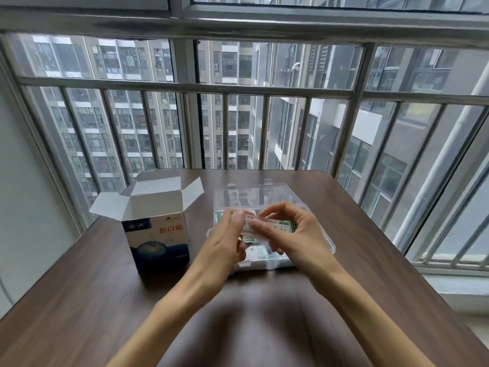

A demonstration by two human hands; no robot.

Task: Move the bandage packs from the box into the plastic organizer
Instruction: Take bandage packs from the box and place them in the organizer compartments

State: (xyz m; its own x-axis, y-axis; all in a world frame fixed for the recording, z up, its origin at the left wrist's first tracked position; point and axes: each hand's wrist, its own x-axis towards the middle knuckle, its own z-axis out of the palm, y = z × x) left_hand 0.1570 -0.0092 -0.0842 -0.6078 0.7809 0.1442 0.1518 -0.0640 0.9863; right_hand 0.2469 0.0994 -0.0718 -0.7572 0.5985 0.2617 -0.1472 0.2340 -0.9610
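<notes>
So I'm watching the head feed right now and we're mid-transfer, I'd say; both hands are hovering together over the plastic organizer, which is sitting open on the dark wooden table with its clear lid tipped back toward the window railing. The left hand and right hand are both pinching the same little bunch of bandage packs between curled fingertips and thumbs; the bunch is blurry, so I can't tell how many packs are in it, but it's hanging just above the organizer's compartments, not resting in one yet. A few more packs with green print are already lying inside the organizer, in the part nearest me, below the hands; another green bit is peeking out past the right hand's fingers too. The box is standing upright just beside the organizer, on its left, flaps wide open; I can't see down into it from this angle, so no idea how much is left in there.

My read: this is the placing step, with the packs being squared up or split before going down. Next move is calling for lowering the bunch flat into a free compartment and letting go cleanly, so nothing's sticking to the fingers or riding up on a divider; then the left hand's going back to the box for more, if there is any.
</notes>
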